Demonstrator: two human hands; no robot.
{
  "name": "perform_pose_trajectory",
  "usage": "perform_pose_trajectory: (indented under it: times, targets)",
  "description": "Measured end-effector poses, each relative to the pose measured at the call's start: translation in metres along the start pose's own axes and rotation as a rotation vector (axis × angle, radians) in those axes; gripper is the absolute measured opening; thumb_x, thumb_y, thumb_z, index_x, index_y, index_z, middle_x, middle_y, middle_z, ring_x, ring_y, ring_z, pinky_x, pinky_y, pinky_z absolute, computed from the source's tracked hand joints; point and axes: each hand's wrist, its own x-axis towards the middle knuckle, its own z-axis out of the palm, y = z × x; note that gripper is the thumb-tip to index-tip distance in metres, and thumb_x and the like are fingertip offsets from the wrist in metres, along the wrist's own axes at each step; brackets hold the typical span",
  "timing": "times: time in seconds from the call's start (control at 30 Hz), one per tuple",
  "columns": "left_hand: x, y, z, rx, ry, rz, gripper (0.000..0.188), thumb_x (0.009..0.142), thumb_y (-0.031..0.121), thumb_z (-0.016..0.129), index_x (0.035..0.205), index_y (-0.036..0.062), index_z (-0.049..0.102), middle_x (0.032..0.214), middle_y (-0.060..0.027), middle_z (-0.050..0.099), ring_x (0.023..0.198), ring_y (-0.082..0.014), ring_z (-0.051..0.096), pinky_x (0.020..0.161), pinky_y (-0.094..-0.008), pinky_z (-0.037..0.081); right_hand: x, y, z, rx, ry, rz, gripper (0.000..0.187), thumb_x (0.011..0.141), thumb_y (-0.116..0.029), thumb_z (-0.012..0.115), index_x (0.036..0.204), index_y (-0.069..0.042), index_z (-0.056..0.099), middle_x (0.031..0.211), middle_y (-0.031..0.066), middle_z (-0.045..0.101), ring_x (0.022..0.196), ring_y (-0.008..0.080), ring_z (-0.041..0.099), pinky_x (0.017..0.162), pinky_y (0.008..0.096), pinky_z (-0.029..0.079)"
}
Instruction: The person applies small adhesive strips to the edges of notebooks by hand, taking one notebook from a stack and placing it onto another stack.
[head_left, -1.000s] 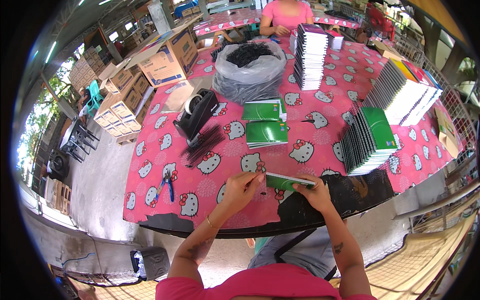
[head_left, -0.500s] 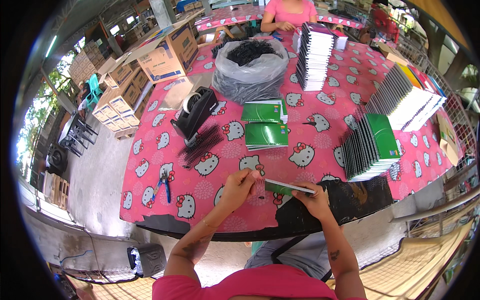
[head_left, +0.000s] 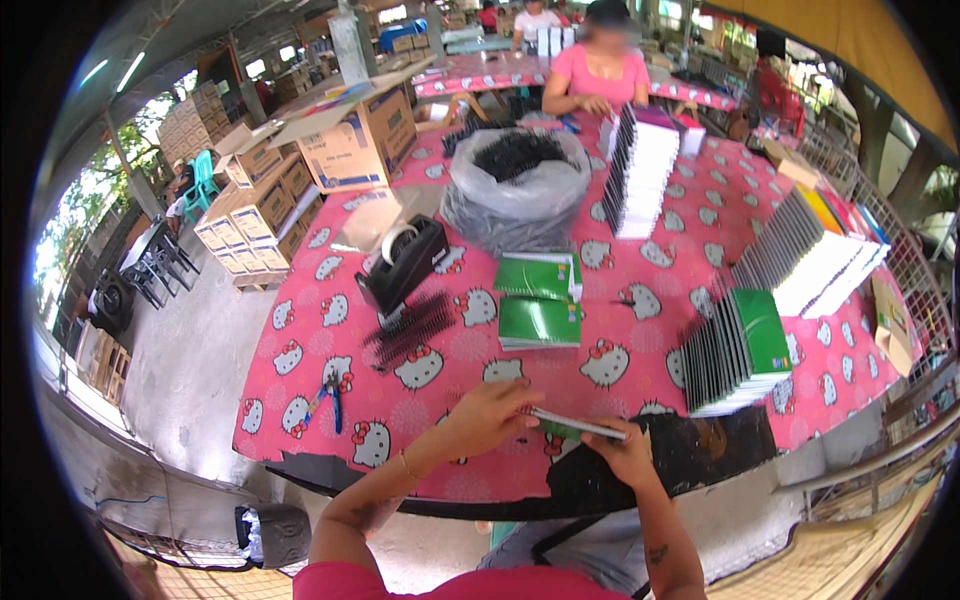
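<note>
A thin notebook with a green cover is seen nearly edge-on above the table's near edge. My right hand grips its right end between thumb and fingers. At the other end, my left hand has its fingers bent together against the notebook's edge; what they pinch is too small and blurred to make out. Beyond my hands lie two small piles of green notebooks, the nearer pile and the farther pile. Loose black spiral coils lie left of them.
Pliers lie at the left. A black tape dispenser and a plastic bag of coils stand farther back. Notebook stacks rise at right, a green-covered one nearest. Across the table sits a person beside a tall notebook stack.
The view has tilted up, so the table sits lower in the picture. My left hand has come up against the notebook's left end; my right hand still holds the notebook.
</note>
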Motion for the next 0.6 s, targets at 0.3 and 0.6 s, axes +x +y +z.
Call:
perform_pose_trajectory:
  times: [0.3,0.6]
  targets:
    - [0.004,0.006,-0.014,-0.223,-0.132,-0.149,0.021,0.093,0.016,0.070,0.110,0.0044,0.066,0.092,-0.0115,0.067,0.075,-0.0266,0.066,0.066,-0.0365,0.052,-0.001,0.009,0.003,0.049,0.014,0.020,0.020,0.090,0.000,0.072,0.110,0.000,0.073,0.092,0.0036,0.072,0.085,0.0087,0.062,0.078,0.0249,0.050]
    - [-0.001,-0.002,-0.001,-0.603,-0.147,-0.477,0.024,0.098,0.019,0.066,0.114,0.0019,0.067,0.086,-0.0080,0.068,0.073,-0.0123,0.063,0.066,-0.0302,0.051,-0.002,0.010,0.002,0.025,-0.006,-0.042,0.021,0.090,0.001,0.072,0.111,0.000,0.072,0.094,0.0054,0.074,0.086,0.0106,0.064,0.079,0.0257,0.050]
